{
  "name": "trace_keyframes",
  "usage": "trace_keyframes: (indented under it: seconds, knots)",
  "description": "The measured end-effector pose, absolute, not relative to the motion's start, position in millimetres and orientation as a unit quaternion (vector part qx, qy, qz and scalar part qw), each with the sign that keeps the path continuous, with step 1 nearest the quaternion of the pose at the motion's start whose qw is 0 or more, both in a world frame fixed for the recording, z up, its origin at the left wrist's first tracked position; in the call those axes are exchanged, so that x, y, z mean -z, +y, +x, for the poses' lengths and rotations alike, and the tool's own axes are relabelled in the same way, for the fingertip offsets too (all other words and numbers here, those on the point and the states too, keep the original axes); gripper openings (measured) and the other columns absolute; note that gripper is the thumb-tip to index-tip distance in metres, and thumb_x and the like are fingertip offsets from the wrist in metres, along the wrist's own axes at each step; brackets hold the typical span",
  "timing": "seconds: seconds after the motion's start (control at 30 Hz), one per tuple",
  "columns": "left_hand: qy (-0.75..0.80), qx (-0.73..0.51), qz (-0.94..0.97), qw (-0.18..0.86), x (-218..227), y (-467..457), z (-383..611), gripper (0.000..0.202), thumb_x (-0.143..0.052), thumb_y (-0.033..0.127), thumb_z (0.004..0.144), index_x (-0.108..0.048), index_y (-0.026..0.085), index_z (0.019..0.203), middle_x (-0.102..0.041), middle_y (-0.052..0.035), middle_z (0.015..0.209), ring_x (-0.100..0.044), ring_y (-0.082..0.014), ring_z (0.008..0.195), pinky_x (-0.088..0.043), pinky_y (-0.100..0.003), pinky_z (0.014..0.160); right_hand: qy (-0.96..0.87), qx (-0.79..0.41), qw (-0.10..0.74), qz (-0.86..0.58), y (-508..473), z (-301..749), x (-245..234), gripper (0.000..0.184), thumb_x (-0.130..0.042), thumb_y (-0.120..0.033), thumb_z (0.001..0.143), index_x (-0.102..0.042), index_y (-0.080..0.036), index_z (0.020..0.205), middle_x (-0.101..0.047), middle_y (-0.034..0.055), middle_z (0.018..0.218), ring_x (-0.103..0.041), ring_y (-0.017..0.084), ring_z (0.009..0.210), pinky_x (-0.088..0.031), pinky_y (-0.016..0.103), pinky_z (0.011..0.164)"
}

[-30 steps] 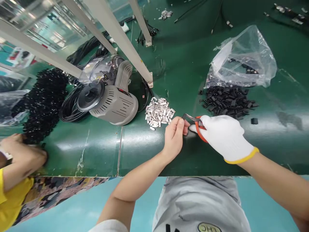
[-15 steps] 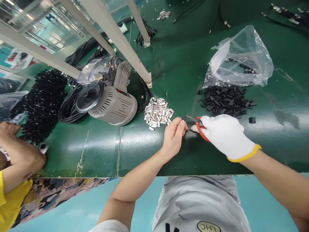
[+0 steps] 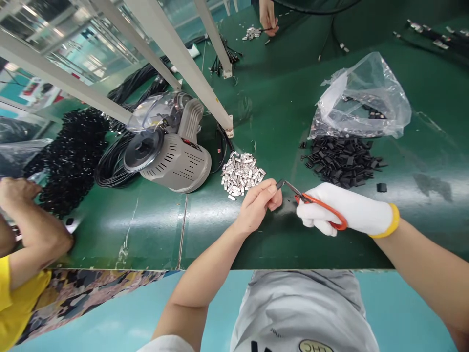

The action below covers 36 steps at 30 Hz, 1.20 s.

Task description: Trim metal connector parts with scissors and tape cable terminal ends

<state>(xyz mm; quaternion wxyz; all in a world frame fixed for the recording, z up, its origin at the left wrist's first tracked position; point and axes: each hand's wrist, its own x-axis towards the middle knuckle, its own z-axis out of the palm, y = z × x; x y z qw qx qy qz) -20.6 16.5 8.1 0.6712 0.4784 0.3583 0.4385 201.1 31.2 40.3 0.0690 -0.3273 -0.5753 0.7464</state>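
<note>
A worker in a grey shirt [image 3: 300, 303] bends to close work at a green bench [image 3: 220, 244], the bare left hand [image 3: 258, 203] pinching a small black piece [image 3: 280, 184] in a grip of thumb and fingers, just above the bench. The right hand [image 3: 326, 208], in a white glove with a yellow cuff, has its grip wrapped around the handles of a red-handled tool [image 3: 307, 198], whose slim metal tip points left at the far end of the piece; whether tip and piece touch cannot be told. Just beyond the left hand lies a pile of silver connectors [image 3: 242, 173], and beyond the glove a pile of black parts [image 3: 340, 161] spreads before a clear plastic bag [image 3: 370, 93], with a lone black block [image 3: 381, 187] near its right side. A grey machine [image 3: 179, 164] sits left of the connectors, near a white post [image 3: 205, 83]. At far left, a co-worker's forearm [image 3: 40, 225] rests beside a large black heap [image 3: 76, 156]; across the bench, another person's hand [image 3: 268, 19] reaches in near a smaller silver cluster [image 3: 252, 33].
</note>
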Motion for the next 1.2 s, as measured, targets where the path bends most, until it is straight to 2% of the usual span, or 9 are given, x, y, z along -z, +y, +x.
trace_keyframes:
  seconds: [0.07,0.23,0.37,0.5,0.7,0.87,1.07,1.2]
  knots:
    - [0.339,-0.432,0.461,0.697,-11,20,-22,0.037,-0.055,0.033,0.098,-0.045,0.017,0.066,-0.039,0.0034,0.058,-0.037,-0.0094,0.053,-0.027,-0.029,0.055,-0.637,-0.686,0.057,-0.346,30,200,-39,0.045,-0.041,-0.046,0.097,-0.045,-0.022,0.060,-0.051,0.0002,0.046,-0.048,0.014,0.051,-0.034,0.030,0.058]
    - [0.381,-0.414,0.425,0.709,-13,27,-27,0.037,-0.061,0.031,0.090,-0.043,0.017,0.060,-0.037,0.0040,0.054,-0.036,-0.0080,0.049,-0.024,-0.027,0.052,-0.800,-0.246,0.102,-0.538,28,197,-24,0.045,-0.058,-0.063,0.089,-0.056,-0.021,0.074,-0.062,0.0069,0.070,-0.055,0.021,0.071,-0.029,0.033,0.065]
    - [0.417,-0.380,0.415,0.714,-10,30,-30,0.041,-0.066,0.032,0.084,-0.040,0.018,0.057,-0.032,0.0052,0.053,-0.032,-0.0063,0.047,-0.020,-0.026,0.050,-0.867,-0.057,0.088,-0.487,32,199,-21,0.045,-0.058,-0.064,0.090,-0.059,-0.020,0.081,-0.061,0.0076,0.075,-0.055,0.025,0.081,-0.032,0.036,0.074]
    - [0.428,-0.335,0.428,0.722,-11,29,-32,0.043,-0.067,0.036,0.083,-0.040,0.018,0.056,-0.031,0.0056,0.051,-0.030,-0.0056,0.046,-0.017,-0.026,0.049,-0.893,-0.015,0.056,-0.445,35,199,-21,0.042,-0.062,-0.060,0.090,-0.056,-0.020,0.077,-0.056,0.0054,0.070,-0.053,0.026,0.081,-0.032,0.037,0.076]
    - [0.424,-0.279,0.463,0.727,-15,31,-37,0.045,-0.065,0.036,0.086,-0.037,0.018,0.055,-0.030,0.0050,0.053,-0.028,-0.0056,0.048,-0.017,-0.027,0.050,-0.899,0.014,0.044,-0.436,30,201,-12,0.046,-0.051,-0.060,0.096,-0.052,-0.022,0.070,-0.049,0.0041,0.063,-0.048,0.023,0.072,-0.025,0.036,0.068]
    - [0.417,-0.249,0.489,0.725,-16,33,-40,0.043,-0.060,0.032,0.088,-0.036,0.018,0.056,-0.029,0.0047,0.055,-0.026,-0.0057,0.049,-0.015,-0.027,0.050,-0.898,0.019,0.026,-0.440,27,203,-11,0.046,-0.044,-0.055,0.100,-0.053,-0.022,0.070,-0.052,0.0059,0.063,-0.048,0.024,0.070,-0.023,0.036,0.067]
    - [0.413,-0.203,0.502,0.732,-24,33,-44,0.041,-0.059,0.030,0.087,-0.033,0.019,0.057,-0.026,0.0047,0.056,-0.023,-0.0063,0.051,-0.013,-0.027,0.050,-0.915,0.019,0.018,-0.401,28,200,-12,0.044,-0.053,-0.058,0.096,-0.056,-0.020,0.075,-0.057,0.0063,0.066,-0.050,0.025,0.073,-0.023,0.036,0.068]
    - [0.416,-0.199,0.493,0.738,-26,34,-47,0.039,-0.058,0.027,0.086,-0.034,0.019,0.056,-0.025,0.0046,0.056,-0.021,-0.0061,0.051,-0.011,-0.028,0.051,-0.915,0.004,0.018,-0.402,29,199,-11,0.046,-0.050,-0.059,0.098,-0.055,-0.021,0.073,-0.054,0.0047,0.062,-0.051,0.024,0.072,-0.023,0.037,0.069]
